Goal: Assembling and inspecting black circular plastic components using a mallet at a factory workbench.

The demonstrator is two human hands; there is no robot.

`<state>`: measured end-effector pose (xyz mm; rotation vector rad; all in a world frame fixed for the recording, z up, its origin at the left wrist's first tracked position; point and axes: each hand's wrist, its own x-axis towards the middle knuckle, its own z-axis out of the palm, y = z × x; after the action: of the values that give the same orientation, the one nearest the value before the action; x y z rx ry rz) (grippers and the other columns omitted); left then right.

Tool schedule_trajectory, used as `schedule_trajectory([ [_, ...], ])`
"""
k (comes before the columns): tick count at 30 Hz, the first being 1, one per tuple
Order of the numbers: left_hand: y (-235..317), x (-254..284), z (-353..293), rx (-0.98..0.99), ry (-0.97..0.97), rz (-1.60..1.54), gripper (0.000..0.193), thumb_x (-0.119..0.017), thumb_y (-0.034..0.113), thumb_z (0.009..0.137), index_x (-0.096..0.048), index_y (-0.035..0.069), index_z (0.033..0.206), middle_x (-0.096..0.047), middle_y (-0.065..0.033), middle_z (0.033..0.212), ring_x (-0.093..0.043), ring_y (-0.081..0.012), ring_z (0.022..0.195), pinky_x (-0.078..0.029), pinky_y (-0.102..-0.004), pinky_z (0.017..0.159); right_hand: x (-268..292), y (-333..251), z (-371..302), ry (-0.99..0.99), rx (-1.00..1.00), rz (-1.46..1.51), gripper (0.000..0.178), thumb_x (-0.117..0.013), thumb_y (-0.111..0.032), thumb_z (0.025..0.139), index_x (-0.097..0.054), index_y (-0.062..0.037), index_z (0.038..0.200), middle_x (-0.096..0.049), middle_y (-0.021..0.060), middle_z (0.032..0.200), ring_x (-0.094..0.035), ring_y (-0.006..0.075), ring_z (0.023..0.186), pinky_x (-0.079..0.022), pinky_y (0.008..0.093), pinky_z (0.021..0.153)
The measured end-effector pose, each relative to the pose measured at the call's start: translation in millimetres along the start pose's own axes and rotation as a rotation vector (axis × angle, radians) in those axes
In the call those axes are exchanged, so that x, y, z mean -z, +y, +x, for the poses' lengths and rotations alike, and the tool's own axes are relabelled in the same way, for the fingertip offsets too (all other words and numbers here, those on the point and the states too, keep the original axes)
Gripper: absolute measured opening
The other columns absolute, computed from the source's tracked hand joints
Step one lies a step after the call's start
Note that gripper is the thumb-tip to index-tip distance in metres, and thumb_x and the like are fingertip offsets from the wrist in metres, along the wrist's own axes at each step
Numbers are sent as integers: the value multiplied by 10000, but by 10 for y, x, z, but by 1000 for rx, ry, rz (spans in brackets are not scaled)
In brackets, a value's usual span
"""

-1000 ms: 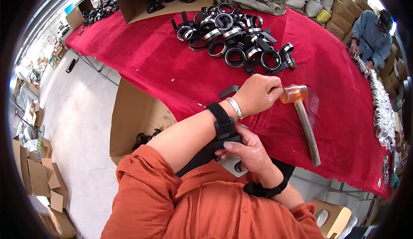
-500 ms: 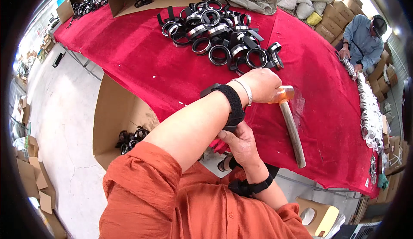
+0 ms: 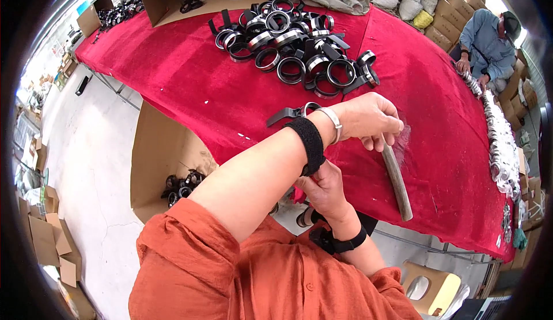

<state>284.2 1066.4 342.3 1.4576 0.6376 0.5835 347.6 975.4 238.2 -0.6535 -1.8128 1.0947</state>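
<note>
My left arm crosses over to the right, and its hand [image 3: 368,118] is above a hammer. Its fingers are bent but apart, and nothing shows in its grasp; it hides the hammer's head. Only the hammer's wooden handle [image 3: 397,182] shows, lying on the red cloth. My right hand [image 3: 325,192] is closed below my left wrist, thumb bent in; my left forearm and its black strap cover whatever it pinches. Just beyond that forearm is a black-and-silver ring clamp with a flat tab [image 3: 284,115], partly covered. A heap of such ring clamps [image 3: 291,69] lies farther back.
The red-covered table [image 3: 190,84] curves around me. A cardboard box [image 3: 151,153] with black clamps stands at its left edge; another box [image 3: 152,3] sits at the back. A person in blue [image 3: 489,46] works at the far right beside a row of silvery rings [image 3: 498,141].
My left hand has moved right, over the hammer's orange head, and its fingers have loosened. The ring clamp by my left forearm is more exposed. My right hand stays nearly in place.
</note>
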Motion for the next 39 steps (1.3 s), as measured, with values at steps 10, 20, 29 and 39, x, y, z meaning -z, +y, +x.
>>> schedule_trajectory([
  [10, -275, 288, 107, -99, 360, 1075, 190, -589, 189, 775, -649, 22, 842, -650, -189, 794, -642, -344, 770, -509, -406, 701, -123, 190, 53, -92, -423, 795, 293, -650, -80, 860, -546, -21, 1127, -626, 48, 1060, -609, 169, 910, -492, 295, 812],
  [20, -379, -865, -264, -333, 207, 1209, 98, -582, 133, 783, -608, 44, 815, -628, -120, 793, -662, -279, 722, -545, -386, 642, 76, -42, -5, -192, -260, 1321, 468, -643, -188, 840, -484, 20, 1228, -530, 200, 1229, -524, 335, 1167, -457, 444, 982],
  [29, -577, -1115, -662, -808, 204, 1172, 92, -588, 156, 709, -577, 68, 686, -593, -57, 717, -599, -203, 703, -495, -319, 572, 295, -250, 84, -522, -737, 1024, 461, -628, -57, 843, -469, 61, 1259, -600, 155, 1159, -639, 184, 968, -525, 309, 860],
  [39, -669, -1158, -873, -805, 41, 928, 104, -601, 111, 706, -534, 46, 659, -560, -79, 651, -604, -244, 649, -499, -349, 556, 416, -589, 423, -787, -592, 829, 497, -733, -79, 734, -557, 30, 1186, -589, 117, 1153, -570, 175, 1049, -434, 299, 941],
])
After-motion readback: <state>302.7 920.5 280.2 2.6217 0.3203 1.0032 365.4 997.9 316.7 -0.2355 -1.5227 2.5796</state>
